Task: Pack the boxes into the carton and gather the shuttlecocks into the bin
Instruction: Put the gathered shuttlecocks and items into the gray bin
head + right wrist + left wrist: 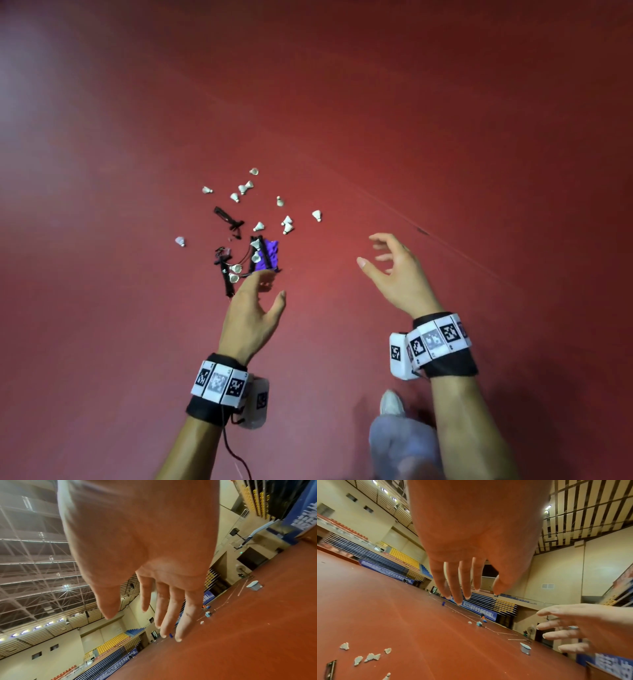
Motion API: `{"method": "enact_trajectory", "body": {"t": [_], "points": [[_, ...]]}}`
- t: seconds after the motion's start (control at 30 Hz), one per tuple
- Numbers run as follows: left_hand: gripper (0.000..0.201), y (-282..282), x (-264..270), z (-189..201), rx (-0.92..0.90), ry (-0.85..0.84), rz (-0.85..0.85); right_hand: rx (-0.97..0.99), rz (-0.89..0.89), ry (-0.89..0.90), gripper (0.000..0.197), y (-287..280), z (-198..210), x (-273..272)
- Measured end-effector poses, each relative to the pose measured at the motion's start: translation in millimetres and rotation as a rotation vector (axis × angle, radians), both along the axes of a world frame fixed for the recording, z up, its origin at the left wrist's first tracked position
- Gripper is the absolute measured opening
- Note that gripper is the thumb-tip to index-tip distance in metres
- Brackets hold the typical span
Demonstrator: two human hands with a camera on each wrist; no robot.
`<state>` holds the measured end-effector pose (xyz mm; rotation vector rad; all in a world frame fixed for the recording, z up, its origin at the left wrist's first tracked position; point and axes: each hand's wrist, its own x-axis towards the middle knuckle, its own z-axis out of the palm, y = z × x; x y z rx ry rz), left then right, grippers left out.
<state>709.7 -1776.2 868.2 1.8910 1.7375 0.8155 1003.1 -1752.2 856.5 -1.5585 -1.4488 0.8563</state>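
Several white shuttlecocks (287, 224) lie scattered on the red floor ahead of me; some of them show low on the left (372, 657) in the left wrist view. My left hand (272, 286) hovers just short of the pile, fingers spread and holding nothing (477, 596). My right hand (371, 253) is raised to the right of the pile, fingers loose and apart, also holding nothing (137, 623). A pale blue bin (525, 648) stands on the floor beyond my right hand (556, 632), and it appears far off (254, 586) in the right wrist view. No box or carton shows in any view.
Black strips (227, 219) and a purple object (269, 255) lie among the shuttlecocks. My shoe (392, 402) and trouser leg are at the bottom. White court lines, small blue items (478, 623) and grandstands lie far across the hall.
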Motion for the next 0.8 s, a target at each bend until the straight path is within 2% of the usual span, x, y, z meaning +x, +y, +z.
{"method": "enact_trajectory", "body": {"t": [0.2, 0.33, 0.5, 0.73, 0.8], "points": [[0.037, 108, 20, 22, 0.026, 0.018, 0.136, -0.002, 0.003, 0.07, 0.043, 160, 22, 31], [0.037, 161, 18, 22, -0.008, 0.035, 0.217, -0.073, 0.092, 0.063, 0.044, 233, 7, 23], [0.039, 247, 6, 5, -0.063, 0.048, 0.284, -0.102, 0.165, 0.051, 0.044, 343, -15, 7], [0.037, 424, -34, -31, -0.071, -0.001, 0.348, -0.118, 0.24, -0.038, 0.048, 529, -37, -18], [0.039, 483, -45, -34, -0.08, 0.041, 0.326, -0.117, 0.237, -0.065, 0.051, 585, -39, -21]]}}
